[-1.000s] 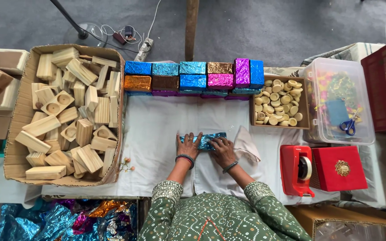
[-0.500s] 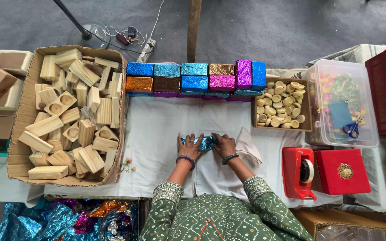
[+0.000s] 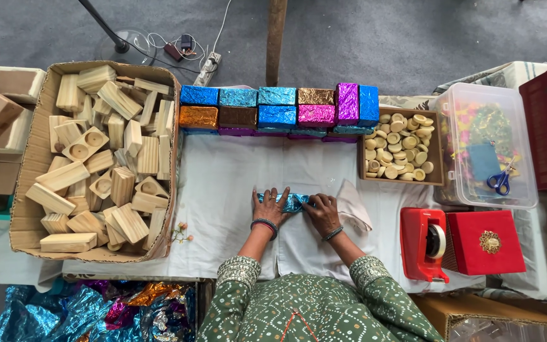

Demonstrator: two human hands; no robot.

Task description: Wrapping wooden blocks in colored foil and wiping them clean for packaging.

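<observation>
Head view: I see left hand (image 3: 270, 209) and right hand (image 3: 321, 211) pressing fingers flat, closed down on a blue foil-wrapped block (image 3: 289, 201) between them, pinning foil against the worktop (image 3: 223, 183); tape dispenser (image 3: 427, 242) waits rightward.

Open white cloth (image 3: 235, 183) lies clear ahead of both hands; foil-wrapped blocks (image 3: 280, 106) wall off the far edge; cardboard box of wooden blocks (image 3: 96, 158) hems the left; red tape dispenser (image 3: 427, 244) crowds the right.
</observation>
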